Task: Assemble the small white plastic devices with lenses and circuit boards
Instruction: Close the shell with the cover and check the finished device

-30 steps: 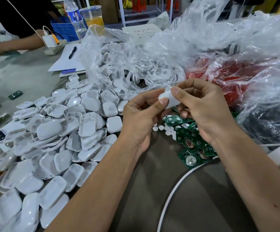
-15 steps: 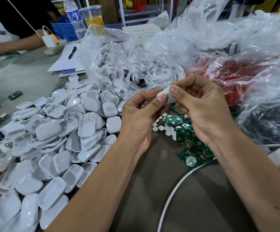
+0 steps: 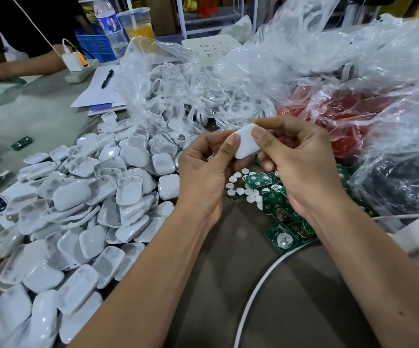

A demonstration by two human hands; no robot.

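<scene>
Behind both hands, clear bag (image 3: 178,96) w/ white rings; left hand (image 3: 203,169) & right hand (image 3: 301,167) pinch white shell (image 3: 247,141).

White casing (image 3: 246,141) held up, plain, no markings. Left of it: pile of shells (image 3: 78,204), glossy white with grey shading inside. Below-right of it: circuit boards (image 3: 282,233), green with silver round pads; white lens discs (image 3: 238,189) beside them. Behind it: clear plastic bags (image 3: 266,71), one showing red contents (image 3: 349,121). Desk (image 3: 228,285) dull grey-brown. White cable (image 3: 258,287) crosses it. Far left of casing: cup of orange drink (image 3: 138,23), blue crate (image 3: 95,43).
</scene>
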